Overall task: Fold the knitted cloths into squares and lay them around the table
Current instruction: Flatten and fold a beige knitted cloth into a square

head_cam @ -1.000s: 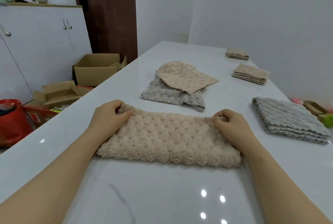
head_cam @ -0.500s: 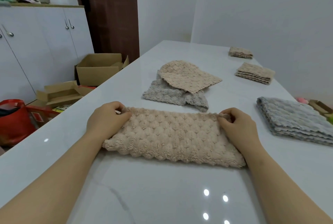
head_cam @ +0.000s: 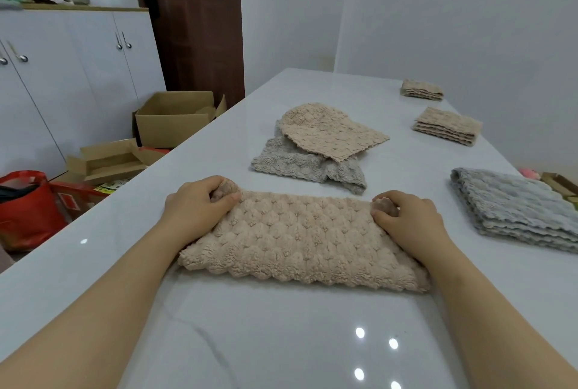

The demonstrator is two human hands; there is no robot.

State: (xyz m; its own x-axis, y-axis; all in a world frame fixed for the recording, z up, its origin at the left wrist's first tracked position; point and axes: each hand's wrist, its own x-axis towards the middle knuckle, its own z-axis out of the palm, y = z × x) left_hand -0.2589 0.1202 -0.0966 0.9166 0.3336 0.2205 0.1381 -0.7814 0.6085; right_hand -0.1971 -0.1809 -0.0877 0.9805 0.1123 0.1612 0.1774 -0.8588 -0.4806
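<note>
- Fingers [head_cam: 205, 184] of the left hand [head_cam: 200, 208] are curling over the far left corner of the beige cloth [head_cam: 300, 241], pinching a bunched tuft against the thumb. The right hand [head_cam: 406, 219] is doing likewise at the far right corner, its fingers [head_cam: 403, 199] clamping down on a small fold of pile.
- That beige cloth is lying at the centre of the frame on the white table [head_cam: 281, 341]. It is forming a long strip, seemingly doubled over once, with its scalloped edge facing the bottom of the frame.
- Three squares are already sitting along the right side, well apart from one another: the folded grey cloth [head_cam: 516, 207] at middle right, the nearer folded beige cloth [head_cam: 447, 126] above it, and the farther folded beige cloth [head_cam: 422, 90] at upper right.
- Work is remaining. The strip is probably needing one more fold to become a square, and then a place on the table.
- Just above centre, the loose beige cloth [head_cam: 328, 135] is lying on the loose grey cloth [head_cam: 300, 166], both unfolded. The task is looking roughly half done.
- Both forearms are reaching in from the bottom corners of the frame and converging on the strip. The palms are facing down and the wrists are staying low, each one overlapping an end of the cloth.
</note>
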